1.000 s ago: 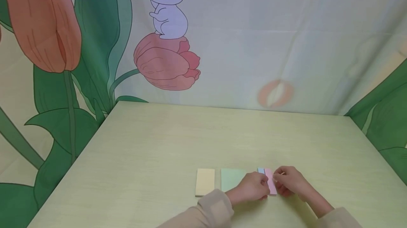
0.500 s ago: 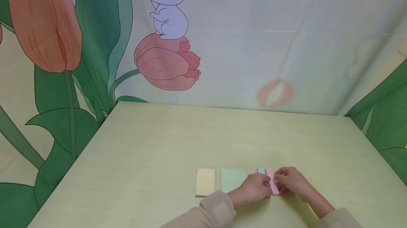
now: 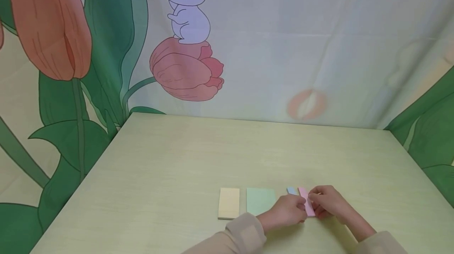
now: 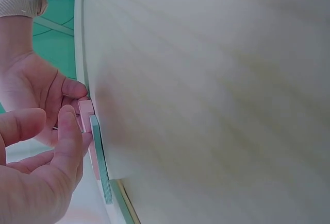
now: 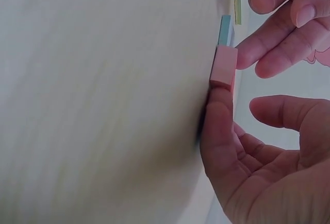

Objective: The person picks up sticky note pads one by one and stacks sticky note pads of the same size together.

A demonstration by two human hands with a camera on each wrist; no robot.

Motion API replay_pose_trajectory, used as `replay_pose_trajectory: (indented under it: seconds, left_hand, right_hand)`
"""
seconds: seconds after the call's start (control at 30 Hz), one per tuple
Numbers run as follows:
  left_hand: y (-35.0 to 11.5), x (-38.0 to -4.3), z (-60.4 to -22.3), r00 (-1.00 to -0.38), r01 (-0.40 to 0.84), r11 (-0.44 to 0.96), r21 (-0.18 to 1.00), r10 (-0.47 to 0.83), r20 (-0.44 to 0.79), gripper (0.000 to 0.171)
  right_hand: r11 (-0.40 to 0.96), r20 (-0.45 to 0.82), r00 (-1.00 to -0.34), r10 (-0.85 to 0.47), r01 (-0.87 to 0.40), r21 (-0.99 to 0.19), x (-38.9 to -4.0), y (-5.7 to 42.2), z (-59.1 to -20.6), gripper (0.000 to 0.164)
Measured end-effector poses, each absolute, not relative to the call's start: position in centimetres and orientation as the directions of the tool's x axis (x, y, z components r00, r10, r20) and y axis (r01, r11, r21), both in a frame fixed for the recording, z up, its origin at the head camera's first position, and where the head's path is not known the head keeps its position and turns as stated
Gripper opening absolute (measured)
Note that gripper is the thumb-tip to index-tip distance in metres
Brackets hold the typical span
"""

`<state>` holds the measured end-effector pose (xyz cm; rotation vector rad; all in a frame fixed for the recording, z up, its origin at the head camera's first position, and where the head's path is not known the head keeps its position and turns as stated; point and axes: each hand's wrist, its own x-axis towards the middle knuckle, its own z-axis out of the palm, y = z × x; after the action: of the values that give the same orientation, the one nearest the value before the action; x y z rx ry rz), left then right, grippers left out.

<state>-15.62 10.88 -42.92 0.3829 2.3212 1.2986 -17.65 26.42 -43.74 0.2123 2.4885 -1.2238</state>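
A narrow pink sticky-note pad (image 3: 302,192) lies slightly slanted on the table between my two hands. My left hand (image 3: 286,210) reaches over a narrow blue sticky-note pad (image 3: 291,190), hiding much of it, and its fingertips touch the pink pad. In the left wrist view, the left thumb (image 4: 26,123) stands apart from the pads. My right hand (image 3: 329,202) is at the pink pad's right side. The right wrist view has its bent fingers (image 5: 219,126) against the end of the pink pad (image 5: 224,65), with the thumb (image 5: 276,110) raised away.
Left of the hands lie a square green sticky-note pad (image 3: 260,199), partly behind the left hand, and a yellow pad (image 3: 229,203). A curtain (image 3: 255,69) printed with tulips and a rabbit hangs behind the table's back edge (image 3: 262,121).
The pink pad has shifted right and tilted, opening a gap from the blue pad. Both hands have moved slightly right with it.
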Motion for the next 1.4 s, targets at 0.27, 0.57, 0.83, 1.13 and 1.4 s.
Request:
replay_pose_trajectory:
  seconds: [0.27, 0.57, 0.83, 1.13, 1.4]
  left_hand:
    - [9.6, -16.5, -42.8, -0.909, 0.059, 0.459, 0.887, 0.392, -0.142, 0.04]
    - [8.6, -17.1, -42.5, -0.938, 0.007, 0.437, 0.899, 0.314, -0.145, 0.045]
    - [7.8, -17.0, -42.4, -0.937, -0.011, 0.41, 0.912, 0.315, -0.153, 0.048]
    - [7.5, -17.0, -42.5, -0.94, -0.039, 0.385, 0.922, 0.298, -0.164, 0.049]
    - [7.1, -16.9, -42.5, -0.938, -0.049, 0.357, 0.933, 0.305, -0.166, 0.05]
  right_hand:
    - [0.627, -0.285, -0.958, -0.013, 0.214, -0.749, -17.2, 26.2, -42.8, 0.021]
    - [0.708, -0.29, -0.954, -0.079, 0.152, -0.69, -15.8, 24.3, -42.1, 0.012]
    - [0.847, -0.255, -0.965, -0.06, 0.086, -0.524, -15.3, 23.1, -42.8, 0.008]
    - [0.937, -0.197, -0.977, -0.076, -0.003, -0.351, -15.1, 22.4, -42.8, 0.017]
    - [0.972, -0.21, -0.976, -0.059, -0.008, -0.233, -15.0, 21.7, -42.5, 0.024]
